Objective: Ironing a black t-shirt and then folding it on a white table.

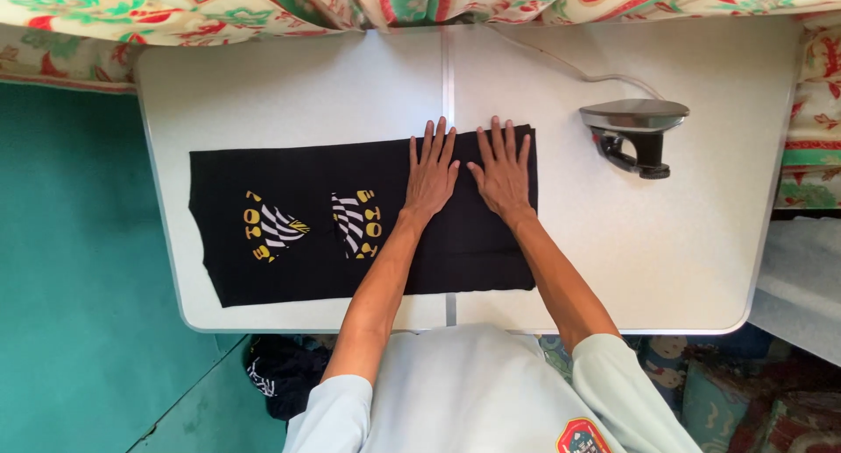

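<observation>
Folded black garment (pixel 307 225) spread flat across white folding table (pixel 289 85), long axis running left to right, occupying middle band of tabletop and crossing central seam of table. Fabric dark and matte, smooth for most part, with slanted cut at lower left corner. Two printed motifs in yellow and white on left half: one with striped triangular shape (pixel 273 227), second with checkered pattern (pixel 356 222) just left of near forearm. Right edge of garment straight, ending short of table's right portion.

Left hand (pixel 431 174) laid palm down on garment, fingers extended and slightly spread, gripping nothing. Right hand (pixel 503 171) beside it, likewise flat and open on cloth, fingers splayed, thumb near thumb of other hand but apart from it; nothing grasped. Both forearms reaching across lower part of garment, covering strips of fabric.

Clothes iron (pixel 634 129) standing on its heel on bare tabletop, right of garment and clear of it, metal soleplate facing upward toward camera, dark handle below, pale cord (pixel 561 63) trailing toward far edge. Floral patterned cloth (pixel 438 2) along far side and right side of table. Teal floor (pixel 79 269) at left. Dark bundle of fabric (pixel 280 374) beneath near table edge. White short-sleeved shirt (pixel 464 392) with red badge in foreground.
</observation>
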